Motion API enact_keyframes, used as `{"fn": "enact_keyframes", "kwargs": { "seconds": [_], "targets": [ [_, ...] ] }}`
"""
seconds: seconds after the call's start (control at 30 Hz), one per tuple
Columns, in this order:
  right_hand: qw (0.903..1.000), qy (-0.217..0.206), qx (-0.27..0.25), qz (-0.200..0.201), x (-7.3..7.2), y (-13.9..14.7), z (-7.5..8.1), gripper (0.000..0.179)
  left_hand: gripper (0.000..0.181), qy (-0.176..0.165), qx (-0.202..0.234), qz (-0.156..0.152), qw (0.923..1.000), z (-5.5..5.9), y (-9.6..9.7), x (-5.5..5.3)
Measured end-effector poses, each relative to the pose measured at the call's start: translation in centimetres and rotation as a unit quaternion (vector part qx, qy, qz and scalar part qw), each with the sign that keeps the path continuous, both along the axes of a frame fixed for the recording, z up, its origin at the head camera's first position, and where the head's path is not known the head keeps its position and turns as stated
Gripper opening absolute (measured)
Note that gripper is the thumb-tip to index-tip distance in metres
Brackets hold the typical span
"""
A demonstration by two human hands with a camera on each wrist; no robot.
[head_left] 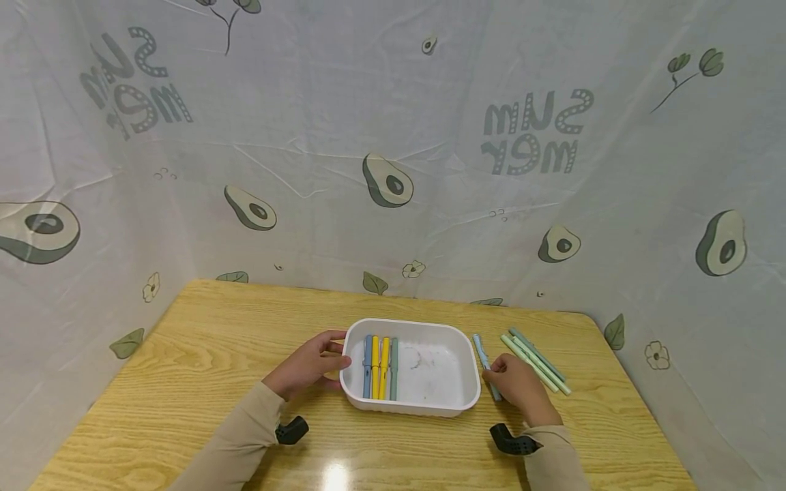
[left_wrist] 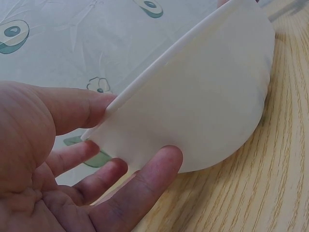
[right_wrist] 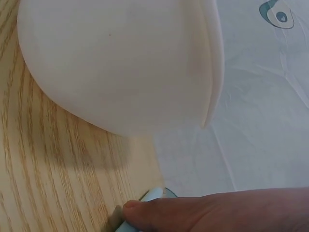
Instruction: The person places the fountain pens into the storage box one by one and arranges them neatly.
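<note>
A white plastic tray (head_left: pixel 439 378) stands on the wooden table. My left hand (head_left: pixel 309 365) holds its left end, thumb (left_wrist: pixel 79 108) at the rim and fingers against the outer wall. Inside, along the left side, a blue pen (head_left: pixel 367 368), two yellow pens (head_left: pixel 376 368) and a grey-green pen (head_left: pixel 394 368) lie side by side. Just right of the tray, my right hand (head_left: pixel 520 387) pinches a light blue pen (head_left: pixel 479 346), which slants along the tabletop. In the right wrist view the thumb or finger covers part of this light blue pen (right_wrist: pixel 153 194).
Beyond my right hand, two pale green pens (head_left: pixel 531 361) and a darker green pen (head_left: pixel 540 356) lie slantwise together on the table (head_left: pixel 245 320). Behind the table hangs a white cloth (head_left: pixel 325 239) with avocado prints.
</note>
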State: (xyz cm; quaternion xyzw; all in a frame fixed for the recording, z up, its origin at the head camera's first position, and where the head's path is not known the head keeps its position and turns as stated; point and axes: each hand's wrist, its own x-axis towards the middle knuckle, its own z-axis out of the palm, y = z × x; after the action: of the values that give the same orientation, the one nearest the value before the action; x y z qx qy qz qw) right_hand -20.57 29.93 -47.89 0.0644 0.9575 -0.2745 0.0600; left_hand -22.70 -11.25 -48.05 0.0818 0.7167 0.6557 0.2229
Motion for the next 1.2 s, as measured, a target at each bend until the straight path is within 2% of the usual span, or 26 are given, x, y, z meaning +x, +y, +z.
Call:
{"fn": "enact_keyframes", "kwargs": {
  "seconds": [0.17, 0.33, 0.53, 0.67, 0.83, 1.1, 1.2],
  "targets": [
    [1.0000, 0.002, -0.009, -0.002, 0.1, 0.2, 0.2, 0.022, 0.060, 0.003, 0.000, 0.000, 1.0000, -0.2, 0.0, -0.1],
    [0.9997, 0.016, 0.019, -0.005, 0.1, 0.2, 0.3, 0.019, 0.059, 0.002, -0.001, 0.004, 1.0000, -0.3, 0.1, -0.2],
    [0.9983, 0.047, 0.036, -0.003, -0.7, 0.0, -0.5, 0.028, 0.059, 0.000, 0.000, 0.002, 1.0000, -0.4, 0.1, -0.2],
    [0.9977, 0.061, 0.028, 0.001, -1.0, -0.3, -0.8, 0.023, 0.060, 0.000, 0.002, 0.001, 1.0000, -0.4, 0.1, -0.2],
    [0.9979, 0.053, 0.037, -0.006, -0.7, -0.5, -0.7, 0.014, 0.061, 0.000, 0.005, 0.001, 1.0000, -0.4, 0.0, -0.2],
    [0.9993, 0.031, 0.015, -0.015, -0.4, -0.8, -0.4, 0.023, 0.060, 0.003, 0.004, 0.001, 1.0000, -0.5, 0.0, -0.3],
    [0.9992, 0.034, 0.015, -0.014, -0.5, -0.9, -0.5, 0.025, 0.058, 0.002, 0.004, 0.001, 1.0000, -0.5, 0.1, -0.3]
  ]
}}
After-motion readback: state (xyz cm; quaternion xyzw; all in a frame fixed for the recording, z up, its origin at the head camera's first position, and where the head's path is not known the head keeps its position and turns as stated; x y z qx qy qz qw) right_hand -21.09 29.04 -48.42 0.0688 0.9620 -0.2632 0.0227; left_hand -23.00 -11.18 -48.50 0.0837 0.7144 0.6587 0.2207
